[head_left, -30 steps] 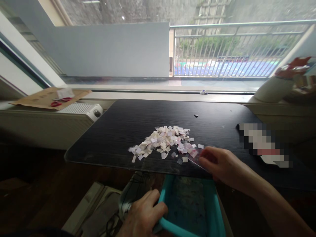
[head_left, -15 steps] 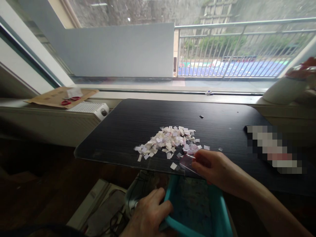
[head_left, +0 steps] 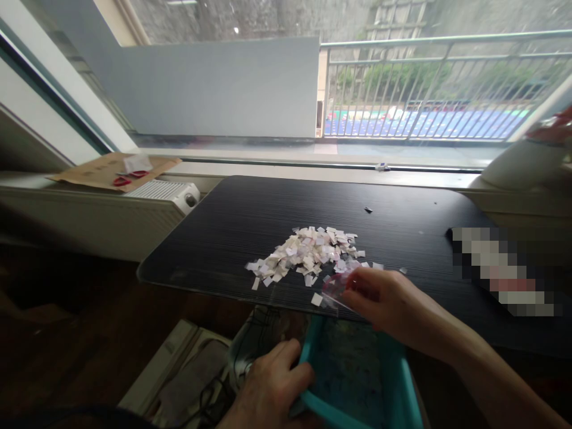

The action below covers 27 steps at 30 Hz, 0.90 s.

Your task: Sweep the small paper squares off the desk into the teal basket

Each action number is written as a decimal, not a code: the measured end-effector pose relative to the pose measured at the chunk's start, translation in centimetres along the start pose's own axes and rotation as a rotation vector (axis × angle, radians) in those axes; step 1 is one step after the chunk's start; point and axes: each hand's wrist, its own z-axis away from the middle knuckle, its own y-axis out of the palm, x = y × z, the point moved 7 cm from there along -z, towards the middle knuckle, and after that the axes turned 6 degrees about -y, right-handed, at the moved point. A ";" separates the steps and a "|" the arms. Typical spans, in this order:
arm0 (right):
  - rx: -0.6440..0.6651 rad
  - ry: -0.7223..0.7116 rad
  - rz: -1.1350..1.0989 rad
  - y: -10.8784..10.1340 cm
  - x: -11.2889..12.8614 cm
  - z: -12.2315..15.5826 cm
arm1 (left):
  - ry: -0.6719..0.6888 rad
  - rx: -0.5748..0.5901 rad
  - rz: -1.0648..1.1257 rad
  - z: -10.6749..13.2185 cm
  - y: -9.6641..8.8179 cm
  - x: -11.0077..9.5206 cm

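My right hand (head_left: pixel 379 295) pinches a thin, clear, pinkish plastic sheet (head_left: pixel 333 290) at the front edge of the black table (head_left: pixel 201 250). The sheet is bent and rests at the near right side of a heap of small paper scraps (head_left: pixel 306 253), mostly white squares. One white square (head_left: pixel 317 300) lies beside its left edge. Below the table edge, my left hand (head_left: pixel 279 372) is closed on the left rim of a teal bin (head_left: pixel 404 381). The bin sits beneath the right hand; its inside looks dark and its contents are unclear.
Red-handled scissors (head_left: pixel 123 180) lie on a brown envelope (head_left: pixel 84 173) on the left sill. A dark rectangular object (head_left: pixel 500 274), partly blurred out, is at the table's right. A white vessel (head_left: pixel 521 161) stands by the window. Cables and boxes (head_left: pixel 165 363) are low on the left.
The plastic sheet has shifted slightly left and now curves more in my right hand. The left hand stays on the bin rim. The whole view has shifted slightly.
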 end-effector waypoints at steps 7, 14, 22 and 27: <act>0.006 0.040 0.036 -0.1 -1.0 0.2 | 0.014 -0.013 0.017 -0.1 -0.5 -0.1; 0.007 0.167 -0.011 -1.7 -5.0 4.1 | -0.038 0.007 0.009 -0.4 -1.1 -0.9; 0.079 0.218 -0.028 -1.8 -4.7 5.7 | -0.132 0.104 0.016 -1.4 -1.6 -1.5; 0.204 0.162 0.020 -0.5 -3.6 7.4 | -0.140 0.087 0.008 -1.2 -1.8 -1.7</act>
